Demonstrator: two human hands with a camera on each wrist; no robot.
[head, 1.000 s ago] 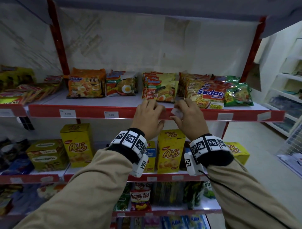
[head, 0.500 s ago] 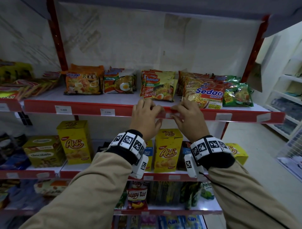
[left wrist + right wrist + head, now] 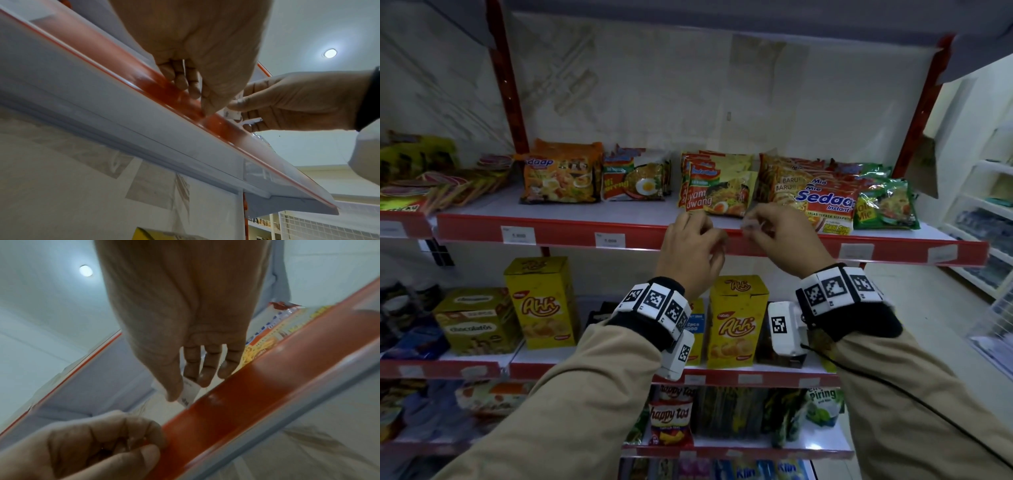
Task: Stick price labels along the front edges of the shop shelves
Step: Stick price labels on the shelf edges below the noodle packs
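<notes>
The upper shelf's red front strip (image 3: 571, 233) carries two printed price labels (image 3: 518, 235) on its left part. My right hand (image 3: 755, 223) pinches a small white label (image 3: 747, 225) between thumb and fingers, at the strip's top edge below the noodle packs. The right wrist view shows this label (image 3: 190, 395) just off the red strip (image 3: 257, 394). My left hand (image 3: 714, 236) is a little to the left with its fingers curled onto the strip. In the left wrist view its fingers and thumb (image 3: 207, 110) grip the strip (image 3: 115, 71).
Instant noodle packs (image 3: 717, 195) lie right behind the strip on the shelf. Two pale labels (image 3: 856, 251) sit on the strip further right. Yellow snack boxes (image 3: 738, 322) stand on the shelf below my wrists. A red upright (image 3: 508, 85) rises at the left.
My right hand has lifted the label from the face of the strip to its top edge. The two hands now sit slightly further apart; the left hand stays on the strip.
</notes>
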